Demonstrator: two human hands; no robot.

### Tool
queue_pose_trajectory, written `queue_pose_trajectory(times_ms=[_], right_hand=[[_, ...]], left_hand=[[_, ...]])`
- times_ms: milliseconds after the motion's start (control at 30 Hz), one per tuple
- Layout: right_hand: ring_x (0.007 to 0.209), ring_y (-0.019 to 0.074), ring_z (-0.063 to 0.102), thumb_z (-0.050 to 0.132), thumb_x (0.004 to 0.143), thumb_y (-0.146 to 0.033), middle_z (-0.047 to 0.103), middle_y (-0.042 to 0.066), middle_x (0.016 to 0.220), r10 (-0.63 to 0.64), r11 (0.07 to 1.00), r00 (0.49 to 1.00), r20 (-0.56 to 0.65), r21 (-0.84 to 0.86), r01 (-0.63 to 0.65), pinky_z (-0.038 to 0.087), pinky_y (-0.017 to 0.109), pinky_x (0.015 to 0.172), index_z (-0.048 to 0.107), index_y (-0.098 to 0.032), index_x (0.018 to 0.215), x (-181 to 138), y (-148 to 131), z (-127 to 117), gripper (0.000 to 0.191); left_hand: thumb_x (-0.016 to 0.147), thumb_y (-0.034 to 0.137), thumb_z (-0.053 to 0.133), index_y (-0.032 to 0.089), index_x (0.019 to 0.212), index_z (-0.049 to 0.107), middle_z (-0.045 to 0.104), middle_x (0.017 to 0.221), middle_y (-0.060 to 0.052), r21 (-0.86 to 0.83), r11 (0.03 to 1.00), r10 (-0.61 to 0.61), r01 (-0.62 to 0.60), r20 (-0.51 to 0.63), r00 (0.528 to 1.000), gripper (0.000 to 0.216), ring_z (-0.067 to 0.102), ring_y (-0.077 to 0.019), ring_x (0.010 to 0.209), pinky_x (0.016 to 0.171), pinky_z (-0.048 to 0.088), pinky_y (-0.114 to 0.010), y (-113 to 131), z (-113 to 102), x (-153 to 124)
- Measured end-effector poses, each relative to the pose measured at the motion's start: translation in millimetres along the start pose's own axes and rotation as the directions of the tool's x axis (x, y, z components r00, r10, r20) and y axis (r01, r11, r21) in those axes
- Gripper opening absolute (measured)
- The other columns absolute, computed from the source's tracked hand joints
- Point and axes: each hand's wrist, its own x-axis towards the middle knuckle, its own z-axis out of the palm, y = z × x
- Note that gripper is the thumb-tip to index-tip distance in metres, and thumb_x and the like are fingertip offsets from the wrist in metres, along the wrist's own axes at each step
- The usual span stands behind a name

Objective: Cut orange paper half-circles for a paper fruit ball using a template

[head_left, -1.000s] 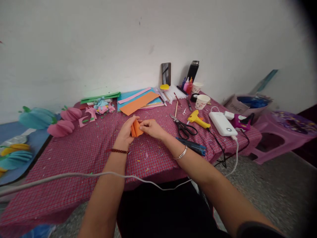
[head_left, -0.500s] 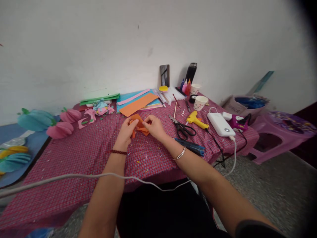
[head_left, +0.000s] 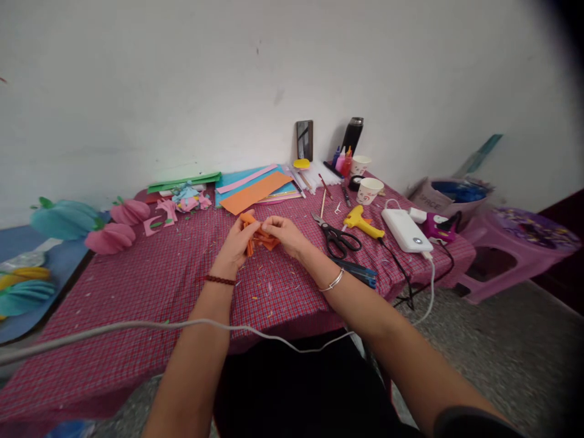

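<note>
Between my two hands, just above the checked tablecloth, are folded pieces of orange paper point(head_left: 269, 244). My left hand point(head_left: 235, 246) is closed round the paper from the left, its thumb lying across the top. From the right, my right hand point(head_left: 285, 235) pinches the paper with its fingertips close to the left thumb. How many pieces there are is hidden by the fingers. Behind the hands lies a flat orange paper strip point(head_left: 258, 192) on blue and pink sheets. To the right rest black-handled scissors point(head_left: 336, 238) and a yellow glue gun point(head_left: 363, 222).
A white power bank point(head_left: 406, 230), paper cups point(head_left: 369, 191) and a blue utility knife point(head_left: 354, 272) are on the right side. Pink paper pumpkins point(head_left: 111, 238) and a teal one point(head_left: 64, 220) sit at left. A white cable point(head_left: 201, 320) runs across in front of my forearms.
The orange paper, spread wider before, is now gathered more tightly between my hands. My right fingertips have come closer to my left thumb.
</note>
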Motion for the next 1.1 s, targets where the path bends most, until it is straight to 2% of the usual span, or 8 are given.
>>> queue_pose_trajectory(times_ms=[167, 267, 367, 467, 600, 733, 933, 1100], right_hand=[[0.045, 0.008, 0.047, 0.067, 0.067, -0.037, 0.052, -0.006, 0.055, 0.06, 0.998, 0.998, 0.001, -0.032, -0.06, 0.038, 0.02, 0.043, 0.05, -0.019, 0.066, 1.9, 3.6, -0.7, 0.024], [0.045, 0.0077, 0.046, 0.065, 0.067, -0.034, 0.052, -0.006, 0.055, 0.056, 0.998, 0.998, 0.001, -0.037, -0.055, 0.037, 0.02, 0.044, 0.048, -0.02, 0.065, 2.3, 4.1, -0.4, 0.022], [0.046, 0.0077, 0.046, 0.062, 0.066, -0.031, 0.051, -0.006, 0.055, 0.047, 0.998, 0.999, -0.018, -0.045, -0.048, 0.035, 0.019, 0.044, 0.048, -0.019, 0.064, 2.6, 4.6, 0.1, 0.018], [0.046, 0.0078, 0.046, 0.06, 0.065, -0.029, 0.05, -0.006, 0.054, 0.046, 0.996, 0.996, -0.076, -0.071, -0.052, 0.035, 0.019, 0.044, 0.049, -0.019, 0.061, 4.4, 5.0, -0.4, 0.015], [0.05, 0.0074, 0.047, 0.057, 0.067, -0.027, 0.05, -0.006, 0.057, 0.022, 0.995, 0.976, -0.217, -0.088, -0.042, 0.038, 0.019, 0.049, 0.051, -0.018, 0.064, 10.6, 3.4, -6.0, 0.011], [0.051, 0.0085, 0.051, 0.055, 0.072, -0.024, 0.051, -0.006, 0.057, 0.034, 0.993, 0.947, -0.318, -0.095, -0.068, 0.041, 0.02, 0.05, 0.049, -0.019, 0.067, 16.2, 0.9, -14.7, 0.009], [0.043, 0.0082, 0.049, 0.058, 0.072, -0.018, 0.052, -0.006, 0.05, 0.08, 0.983, 0.938, -0.337, -0.128, -0.129, 0.036, 0.018, 0.042, 0.049, -0.019, 0.065, 16.6, 1.5, -20.8, 0.012], [0.044, 0.0093, 0.051, 0.055, 0.075, -0.018, 0.053, -0.006, 0.053, 0.087, 0.979, 0.933, -0.348, -0.144, -0.145, 0.041, 0.02, 0.044, 0.049, -0.019, 0.071, 18.2, 6.3, -22.6, 0.007]], left_hand=[[0.074, 0.015, 0.069, 0.024, 0.121, 0.052, 0.061, 0.075, 0.004, 0.039, 0.999, 0.02, -0.019, -0.027, 0.999, 0.051, 0.062, -0.0113, 0.053, 0.045, 0.052, -0.021, -4.2, 3.3, 1.0], [0.074, 0.015, 0.071, 0.028, 0.133, 0.044, 0.063, 0.081, 0.003, 0.053, 0.997, 0.057, -0.053, -0.082, 0.995, 0.066, 0.063, -0.0108, 0.052, 0.045, 0.051, -0.021, -5.7, 5.8, 0.3], [0.075, 0.013, 0.07, 0.03, 0.137, 0.042, 0.066, 0.083, 0.0, 0.039, 0.999, 0.042, -0.037, -0.117, 0.992, 0.07, 0.062, -0.0097, 0.05, 0.044, 0.049, -0.019, -4.8, 7.2, -1.7], [0.077, 0.014, 0.066, 0.029, 0.136, 0.043, 0.068, 0.082, -0.001, 0.004, 1.0, -0.013, 0.014, -0.079, 0.997, 0.065, 0.064, -0.0113, 0.05, 0.045, 0.05, -0.02, -2.1, 5.5, -3.4], [0.078, 0.02, 0.062, 0.024, 0.131, 0.046, 0.069, 0.074, -0.002, -0.008, 0.998, -0.062, 0.062, 0.004, 0.998, 0.055, 0.066, -0.0163, 0.051, 0.043, 0.052, -0.023, 3.7, -4.4, -0.3], [0.078, 0.026, 0.063, 0.022, 0.124, 0.047, 0.07, 0.071, -0.004, -0.062, 0.995, -0.087, 0.083, -0.06, 0.994, 0.05, 0.066, -0.0181, 0.05, 0.043, 0.052, -0.025, 11.0, -19.9, 7.7], [0.083, 0.03, 0.061, 0.015, 0.109, 0.056, 0.072, 0.07, -0.008, -0.094, 0.99, -0.116, 0.109, -0.078, 0.99, 0.031, 0.066, -0.0172, 0.051, 0.043, 0.052, -0.022, 15.8, -30.4, 12.3], [0.086, 0.027, 0.057, 0.014, 0.092, 0.06, 0.071, 0.068, -0.008, -0.115, 0.982, -0.162, 0.151, -0.093, 0.982, 0.015, 0.065, -0.015, 0.049, 0.041, 0.052, -0.02, 17.7, -25.5, 9.8]])
